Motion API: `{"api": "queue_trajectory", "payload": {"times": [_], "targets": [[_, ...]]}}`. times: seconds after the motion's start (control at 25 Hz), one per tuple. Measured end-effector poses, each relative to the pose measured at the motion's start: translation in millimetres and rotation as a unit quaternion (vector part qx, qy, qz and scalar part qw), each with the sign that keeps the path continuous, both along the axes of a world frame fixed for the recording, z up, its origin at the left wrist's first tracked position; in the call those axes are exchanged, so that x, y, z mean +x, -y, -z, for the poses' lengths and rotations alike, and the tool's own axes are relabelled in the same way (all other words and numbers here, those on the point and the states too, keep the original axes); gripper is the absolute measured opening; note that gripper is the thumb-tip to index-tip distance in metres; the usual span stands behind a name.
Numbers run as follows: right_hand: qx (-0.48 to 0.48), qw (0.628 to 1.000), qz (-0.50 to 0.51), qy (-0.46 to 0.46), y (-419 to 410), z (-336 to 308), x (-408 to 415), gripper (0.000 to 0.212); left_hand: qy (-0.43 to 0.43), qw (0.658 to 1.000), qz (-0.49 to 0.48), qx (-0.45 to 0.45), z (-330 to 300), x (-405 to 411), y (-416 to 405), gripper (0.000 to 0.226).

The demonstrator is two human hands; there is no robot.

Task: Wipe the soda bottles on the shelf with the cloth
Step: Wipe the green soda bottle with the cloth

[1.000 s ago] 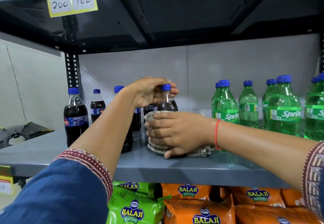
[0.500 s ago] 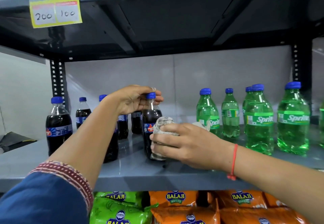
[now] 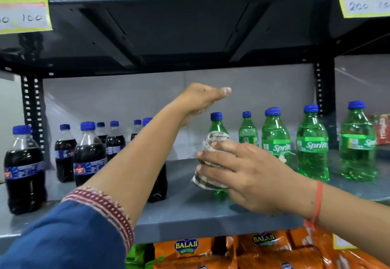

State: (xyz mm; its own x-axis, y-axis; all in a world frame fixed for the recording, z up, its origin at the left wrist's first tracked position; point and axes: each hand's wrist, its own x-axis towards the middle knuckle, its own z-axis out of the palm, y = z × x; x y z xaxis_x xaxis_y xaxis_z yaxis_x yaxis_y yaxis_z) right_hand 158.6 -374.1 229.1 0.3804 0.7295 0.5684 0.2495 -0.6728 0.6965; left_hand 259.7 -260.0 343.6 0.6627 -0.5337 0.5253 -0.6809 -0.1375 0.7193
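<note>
Fingers (image 3: 213, 160) of right hand (image 3: 242, 174) clamp the checked cloth (image 3: 211, 163) round the body of a green Sprite bottle (image 3: 217, 125) at mid-shelf; left hand (image 3: 200, 100) hovers above its blue cap (image 3: 216, 116), fingers loosely extended, holding nothing. Step: wiping first green bottle. Next, likely: left pins cap, right rubs cloth along the body. Grey shelf (image 3: 190, 211) carries dark cola bottles (image 3: 88, 152) left, more Sprite bottles (image 3: 312, 144) right. Target is upright, clear green plastic, label hidden

Grey metal shelving (image 3: 190, 216), dark perforated uprights (image 3: 31, 108) L & R. Pale grey wall (image 3: 147, 91) behind. Underside of upper shelf (image 3: 179, 34) dark, in shadow. Yellow price tags (image 3: 23, 13) at top corners. Orange wafer bags (image 3: 274, 252) on tier below.
</note>
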Motion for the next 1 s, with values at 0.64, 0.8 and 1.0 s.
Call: {"api": "queue_trajectory", "payload": {"times": [0.64,0.8,1.0], "targets": [[-0.166,0.981,0.098,0.028,23.8,0.7,46.8,0.044,-0.216,0.971,0.104,0.01,15.5,35.5,13.2,0.023],[-0.187,0.978,0.086,0.027,26.2,-3.6,46.6,0.047,-0.215,0.971,0.102,0.014,16.0,33.2,15.1,0.022],[-0.187,0.978,0.08,0.051,29.3,-3.3,47.9,0.051,-0.218,0.971,0.097,0.012,16.4,32.3,15.7,0.023]]}}
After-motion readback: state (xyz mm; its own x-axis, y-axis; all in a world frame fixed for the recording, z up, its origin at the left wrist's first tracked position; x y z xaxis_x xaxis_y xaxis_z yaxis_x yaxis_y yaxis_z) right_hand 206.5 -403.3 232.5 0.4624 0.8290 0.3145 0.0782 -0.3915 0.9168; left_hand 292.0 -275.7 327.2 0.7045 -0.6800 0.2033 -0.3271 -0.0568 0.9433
